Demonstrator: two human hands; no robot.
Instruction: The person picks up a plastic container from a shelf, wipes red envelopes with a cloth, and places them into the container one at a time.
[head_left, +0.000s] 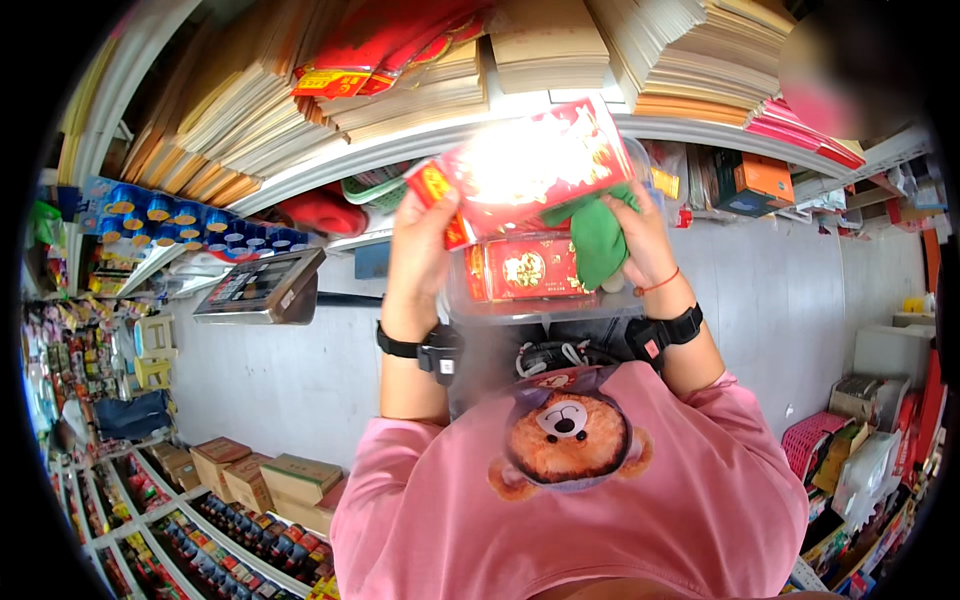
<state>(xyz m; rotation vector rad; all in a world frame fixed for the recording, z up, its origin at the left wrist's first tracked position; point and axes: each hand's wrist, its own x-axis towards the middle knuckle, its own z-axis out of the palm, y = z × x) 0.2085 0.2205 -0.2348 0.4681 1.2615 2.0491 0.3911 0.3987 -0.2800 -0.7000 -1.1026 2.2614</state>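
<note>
A glossy pack of red envelopes (592, 154) with gold print is held up in front of me, its middle washed out by glare. My left hand (424, 232) pinches its left end, thumb on top. At the other end, my right hand (641, 232) grips the pack's right edge along with a green cloth (600, 244) that hangs below it. Beneath both hands is a clear plastic bin (517, 313). More red packs (525, 270) with gold designs lie inside it, partly covered by the cloth and the held pack.
A white shelf (300, 176) in front bears stacks of brown paper envelopes (412, 97) and red packets (367, 45). To the left stands a scale display (259, 289) on a post. Cardboard boxes (292, 480) and bottle shelves (255, 540) are behind on the left. A pink basket (814, 442) sits at right.
</note>
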